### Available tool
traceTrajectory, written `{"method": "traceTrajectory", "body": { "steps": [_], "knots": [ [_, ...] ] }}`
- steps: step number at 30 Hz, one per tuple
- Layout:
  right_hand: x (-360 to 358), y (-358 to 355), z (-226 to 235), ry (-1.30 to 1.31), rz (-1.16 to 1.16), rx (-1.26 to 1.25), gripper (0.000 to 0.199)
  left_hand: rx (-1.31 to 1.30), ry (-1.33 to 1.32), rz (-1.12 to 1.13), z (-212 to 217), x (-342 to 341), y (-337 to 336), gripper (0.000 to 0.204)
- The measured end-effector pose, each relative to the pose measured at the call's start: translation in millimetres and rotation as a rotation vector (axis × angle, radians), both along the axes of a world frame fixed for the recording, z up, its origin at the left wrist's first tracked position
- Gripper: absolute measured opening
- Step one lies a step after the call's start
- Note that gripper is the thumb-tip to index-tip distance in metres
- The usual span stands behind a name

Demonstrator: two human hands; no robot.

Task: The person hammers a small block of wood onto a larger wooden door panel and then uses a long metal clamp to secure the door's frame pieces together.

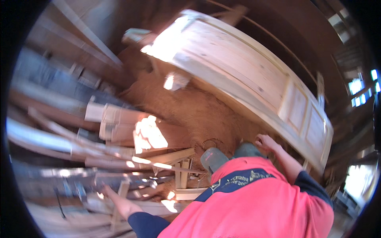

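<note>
My right hand rests with curled fingers on the lower edge of a pale wooden panelled door that lies tilted across the right half of the view. My left hand reaches down into a heap of loose timber offcuts, touching a thin pale strip; the picture is blurred there, so whether it grips the strip is unclear. My pink shirt with dark sleeves fills the lower middle. A grey shoe stands on the sawdust.
Brown sawdust covers the floor in the middle. Stacked planks and boards pile up on the left. Short sunlit wood blocks lie beside the sawdust. Dark timber walls and bright windows are at the right.
</note>
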State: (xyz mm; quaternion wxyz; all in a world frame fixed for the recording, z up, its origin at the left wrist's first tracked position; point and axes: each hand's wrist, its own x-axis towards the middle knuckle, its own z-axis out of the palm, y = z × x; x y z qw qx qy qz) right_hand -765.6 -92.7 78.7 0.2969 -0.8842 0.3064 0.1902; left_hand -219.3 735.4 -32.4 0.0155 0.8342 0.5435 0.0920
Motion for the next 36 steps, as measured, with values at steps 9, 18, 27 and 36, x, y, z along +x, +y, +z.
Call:
{"method": "traceTrajectory", "body": {
  "steps": [9, 18, 27, 36],
  "knots": [
    [-137, 2, -68, 0.128, -0.289, 0.061, 0.037, -0.567, 0.488, -1.479, -157, -193, -419, 0.052],
    [-234, -25, -126, -0.150, -0.769, 0.205, 0.040, -1.469, 0.824, -2.171, 44, -427, -781, 0.044],
    [-307, -100, -112, -0.904, -1.969, 0.665, 0.052, -1.379, 0.708, -1.301, -10, -373, -830, 0.063],
    [-349, -128, -134, -1.015, -2.256, 0.568, 0.062, -1.659, 0.497, -0.689, -14, -431, -895, 0.083]
  ]
}}
